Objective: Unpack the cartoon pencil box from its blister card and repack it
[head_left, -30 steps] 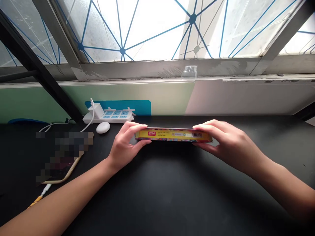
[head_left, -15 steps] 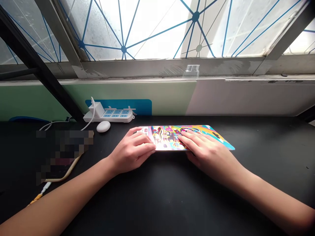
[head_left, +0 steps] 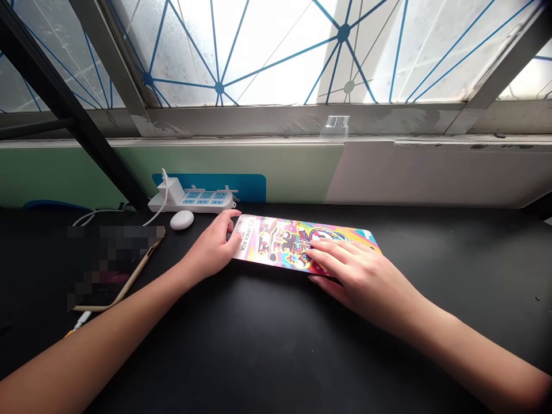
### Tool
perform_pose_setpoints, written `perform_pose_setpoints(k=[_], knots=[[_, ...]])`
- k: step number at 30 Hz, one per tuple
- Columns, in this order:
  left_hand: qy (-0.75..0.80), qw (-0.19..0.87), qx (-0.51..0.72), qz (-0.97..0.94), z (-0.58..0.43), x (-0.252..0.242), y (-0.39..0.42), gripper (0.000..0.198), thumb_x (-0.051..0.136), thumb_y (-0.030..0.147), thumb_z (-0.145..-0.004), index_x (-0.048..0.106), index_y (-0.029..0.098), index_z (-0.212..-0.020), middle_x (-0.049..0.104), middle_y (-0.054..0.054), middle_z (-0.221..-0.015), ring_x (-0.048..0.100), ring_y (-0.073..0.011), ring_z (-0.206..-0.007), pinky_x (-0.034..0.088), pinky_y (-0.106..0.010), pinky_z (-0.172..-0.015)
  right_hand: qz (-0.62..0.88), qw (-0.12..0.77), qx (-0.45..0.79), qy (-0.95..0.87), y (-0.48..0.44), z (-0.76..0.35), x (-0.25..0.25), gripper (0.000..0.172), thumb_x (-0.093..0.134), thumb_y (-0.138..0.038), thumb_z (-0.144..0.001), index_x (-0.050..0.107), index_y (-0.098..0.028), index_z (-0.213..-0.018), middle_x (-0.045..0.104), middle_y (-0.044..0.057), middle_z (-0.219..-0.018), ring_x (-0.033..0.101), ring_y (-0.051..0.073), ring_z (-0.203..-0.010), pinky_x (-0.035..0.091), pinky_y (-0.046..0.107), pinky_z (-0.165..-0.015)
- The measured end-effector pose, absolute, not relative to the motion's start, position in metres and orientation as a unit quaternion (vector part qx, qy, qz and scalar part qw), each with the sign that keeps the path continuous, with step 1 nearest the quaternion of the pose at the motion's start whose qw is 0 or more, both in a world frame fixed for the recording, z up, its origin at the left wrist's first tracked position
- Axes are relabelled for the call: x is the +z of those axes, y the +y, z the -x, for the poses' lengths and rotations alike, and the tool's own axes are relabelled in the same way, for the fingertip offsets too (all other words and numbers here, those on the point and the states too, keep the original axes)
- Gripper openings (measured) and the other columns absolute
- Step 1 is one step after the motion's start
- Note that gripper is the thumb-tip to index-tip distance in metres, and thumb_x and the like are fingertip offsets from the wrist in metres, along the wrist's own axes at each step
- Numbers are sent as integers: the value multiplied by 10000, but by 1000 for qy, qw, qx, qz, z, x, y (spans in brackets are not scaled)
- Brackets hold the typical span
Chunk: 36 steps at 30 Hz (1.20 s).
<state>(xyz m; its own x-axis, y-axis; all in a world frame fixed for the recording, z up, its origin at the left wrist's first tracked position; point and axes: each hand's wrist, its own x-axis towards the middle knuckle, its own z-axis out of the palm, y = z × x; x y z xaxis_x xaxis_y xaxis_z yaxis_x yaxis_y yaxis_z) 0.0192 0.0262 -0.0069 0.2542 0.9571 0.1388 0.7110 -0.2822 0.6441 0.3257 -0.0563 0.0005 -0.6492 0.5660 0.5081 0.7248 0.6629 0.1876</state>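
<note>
A flat, brightly printed pencil box [head_left: 280, 244] lies face up on the black table [head_left: 267, 345], just in front of the wall. My left hand [head_left: 213, 250] is closed round its left end, thumb on top by the printed label. My right hand [head_left: 357, 270] covers the box's right part: the fingers lie along the lid and the thumb sits against the front edge. The right end of the box shows beyond my fingers.
A white power strip [head_left: 194, 201] with a plugged charger stands against the wall at back left, with a small white oval object [head_left: 181, 219] in front of it. A blurred-out item [head_left: 112, 261] with a cable lies at left. Above the wall runs a window sill.
The box stood on its long edge between both hands, then was laid flat. My left hand has since slid from the lid to the left end, and the box has turned slightly.
</note>
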Motion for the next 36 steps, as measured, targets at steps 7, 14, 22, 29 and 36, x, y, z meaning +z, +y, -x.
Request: perform_pose_setpoints(k=[7,14,22,29,36], knots=[[547,339,250,-723,-13,4,27,534,536,411,-951,463,195,-1434,687,-20,-867,636,-194,-728,441,-269,-587,385,164,-140,-897,-55,-330,0,502,613,-420,-997,609,-77,-1364,657,235,-1403,630,360,-1302,551,528,-1048],[516,399,251,-715,-11,9,32,465,616,315,-873,506,212,-1313,595,64,-676,551,-132,-538,390,-211,-485,399,155,-145,-892,-55,-325,-4,526,613,-415,-996,580,-90,-1409,631,224,-1442,606,368,-1328,539,547,-1064],[504,390,212,-741,-4,16,33,442,592,232,-836,525,249,-1273,652,75,-724,629,-122,-483,443,-219,-505,429,108,-165,-881,-54,-284,-12,652,623,-460,-979,508,-67,-1487,517,256,-1544,503,448,-1405,485,626,-1085],[464,427,216,-746,-1,14,36,433,551,162,-813,530,238,-1239,605,105,-603,633,-124,-423,420,-199,-467,431,73,-136,-889,-40,-242,-6,797,622,-564,-954,452,-37,-1528,447,311,-1570,424,490,-1448,437,658,-1108],[508,452,291,-673,-8,-4,44,332,575,417,-940,507,228,-1204,514,101,-572,497,-117,-387,382,-195,-368,420,75,-128,-895,-24,-214,-2,785,621,-565,-955,449,-62,-1533,480,287,-1560,440,504,-1429,454,669,-1075]])
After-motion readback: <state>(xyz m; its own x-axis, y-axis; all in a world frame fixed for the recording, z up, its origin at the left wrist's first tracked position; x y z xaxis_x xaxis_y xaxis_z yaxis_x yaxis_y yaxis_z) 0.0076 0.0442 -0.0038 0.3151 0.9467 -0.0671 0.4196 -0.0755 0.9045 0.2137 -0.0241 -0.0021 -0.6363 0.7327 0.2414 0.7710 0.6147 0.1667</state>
